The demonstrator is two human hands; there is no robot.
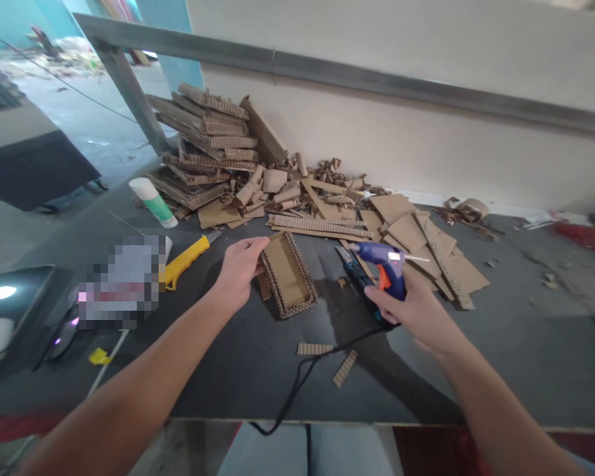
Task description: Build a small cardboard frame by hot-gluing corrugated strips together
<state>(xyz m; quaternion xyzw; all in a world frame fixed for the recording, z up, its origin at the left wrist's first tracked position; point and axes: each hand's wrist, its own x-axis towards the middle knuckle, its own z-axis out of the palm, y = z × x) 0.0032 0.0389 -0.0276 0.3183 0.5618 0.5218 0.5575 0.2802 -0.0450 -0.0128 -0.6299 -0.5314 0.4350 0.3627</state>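
Observation:
My left hand [240,270] pinches the far left corner of a small, shallow cardboard box [288,272] with corrugated edges. The box is tilted a little, its hollow facing up. In my right hand [412,305] is a blue glue gun [387,259] with an orange trigger, its nozzle pointing left toward the box but apart from it. A black cord [297,383] runs from the gun to the table's front edge. Below the gun lies a partly hidden blue-and-black tool [351,264]. Two short corrugated strips [315,348] [346,368] rest nearer to me.
Behind the box are corrugated strips [322,227] and cardboard scraps [277,188]. Stacked cardboard trays [211,142] stand at the back left. Flat cardboard pieces [426,241] lie right. A yellow cutter [186,262], a white-and-green tube [153,203] and a blurred-out object [129,281] are on the left.

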